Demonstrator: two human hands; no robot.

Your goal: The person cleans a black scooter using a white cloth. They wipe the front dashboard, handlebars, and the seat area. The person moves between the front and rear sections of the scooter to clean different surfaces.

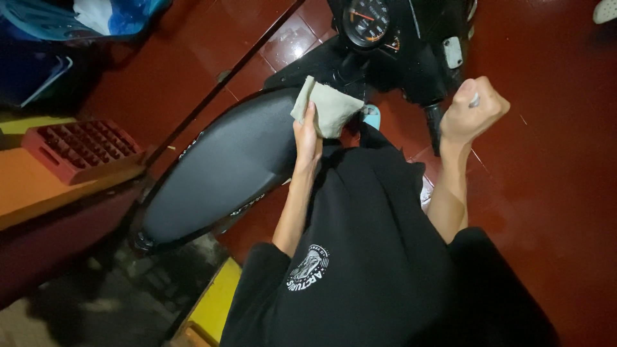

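A pale cloth (326, 108) is pressed by the left hand (307, 138) onto the front of a black scooter seat (225, 167), mid-wipe, fingers closed on it; the right hand (472, 112) is fisted around the handlebar grip, and the next stroke calls for steady pressure

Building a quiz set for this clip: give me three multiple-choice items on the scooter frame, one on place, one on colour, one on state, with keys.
1. Where does the cloth lie?
A. on the front end of the scooter seat
B. on the red floor
C. on the orange bench

2. What colour is the slotted crate at the left?
A. blue
B. red
C. yellow

3. How is the right hand?
A. flat on the seat
B. open, palm up
C. closed in a fist, raised beside the handlebar area

Key: 1 A, the left hand presses the cloth on the seat's front end. 2 B, the crate is red on the orange bench. 3 C, the fingers are curled shut, clear of the seat.
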